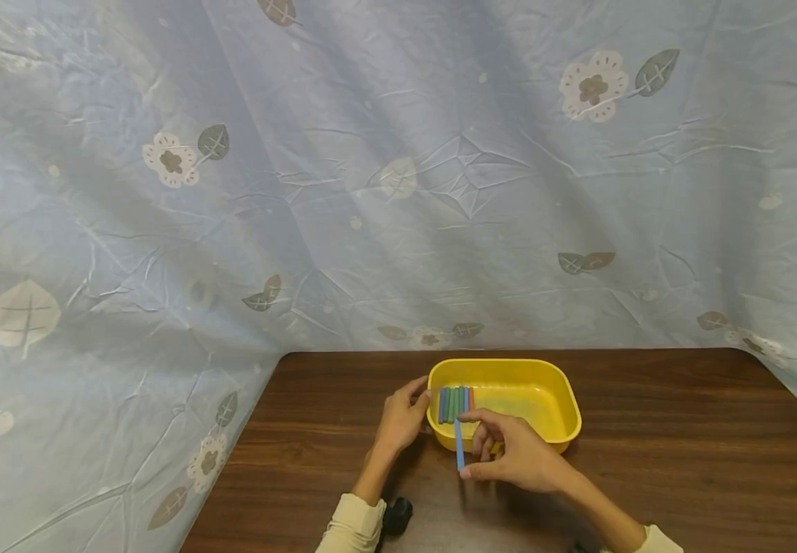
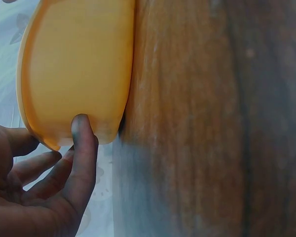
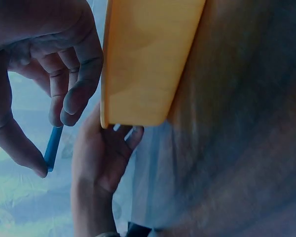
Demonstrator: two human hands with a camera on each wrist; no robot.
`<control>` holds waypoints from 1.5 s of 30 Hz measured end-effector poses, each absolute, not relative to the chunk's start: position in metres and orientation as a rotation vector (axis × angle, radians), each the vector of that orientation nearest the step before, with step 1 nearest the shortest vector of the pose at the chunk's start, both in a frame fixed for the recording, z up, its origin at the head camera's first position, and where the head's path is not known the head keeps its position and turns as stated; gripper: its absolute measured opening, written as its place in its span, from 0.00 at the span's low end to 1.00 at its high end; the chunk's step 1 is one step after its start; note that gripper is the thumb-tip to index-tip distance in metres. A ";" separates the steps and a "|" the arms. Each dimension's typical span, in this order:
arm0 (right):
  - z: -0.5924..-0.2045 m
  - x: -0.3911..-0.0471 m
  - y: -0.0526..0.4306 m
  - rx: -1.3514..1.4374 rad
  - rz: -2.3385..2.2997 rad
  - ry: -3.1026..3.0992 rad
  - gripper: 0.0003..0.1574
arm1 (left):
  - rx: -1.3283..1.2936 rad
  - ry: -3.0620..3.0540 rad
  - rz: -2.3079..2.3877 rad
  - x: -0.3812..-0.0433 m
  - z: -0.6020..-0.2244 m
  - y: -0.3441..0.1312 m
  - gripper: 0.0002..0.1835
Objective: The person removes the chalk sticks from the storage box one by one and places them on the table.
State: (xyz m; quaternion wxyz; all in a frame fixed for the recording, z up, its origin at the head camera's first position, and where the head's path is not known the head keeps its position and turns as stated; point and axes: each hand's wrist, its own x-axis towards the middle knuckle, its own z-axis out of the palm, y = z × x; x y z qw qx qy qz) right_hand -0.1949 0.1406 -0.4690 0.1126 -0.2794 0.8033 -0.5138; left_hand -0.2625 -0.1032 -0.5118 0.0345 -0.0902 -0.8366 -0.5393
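A yellow plastic tub (image 1: 550,372) stands on the table. Along its left end lies a row of several chalk sticks (image 1: 455,404) in purple, green, blue and orange. My left hand (image 1: 401,418) grips the tub's left end, with one finger (image 2: 83,143) against the outer wall and the thumb at the rim. Over the tub's near edge, my right hand (image 1: 519,457) pinches a blue chalk stick (image 1: 459,445) end to end between thumb and index finger. The other fingers of that hand are bent inward and hold nothing.
The dark wooden table (image 1: 682,445) extends to both sides of the tub. A patterned curtain (image 1: 398,230) hangs behind and to the left. Beside my left sleeve is a small black object (image 1: 397,516).
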 end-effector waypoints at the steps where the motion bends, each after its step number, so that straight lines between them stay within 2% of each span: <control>1: -0.470 -0.193 0.140 -0.816 -1.508 2.353 0.49 | -0.280 -2.568 -1.670 -0.262 -0.512 -0.103 0.23; 25: -0.506 -0.180 0.130 -0.760 -1.392 2.373 0.48 | -0.263 -2.549 -1.732 -0.263 -0.514 -0.103 0.23; 45: -0.513 -0.183 0.128 -0.764 -1.331 2.358 0.47 | -0.249 -2.582 -1.610 -0.263 -0.514 -0.102 0.22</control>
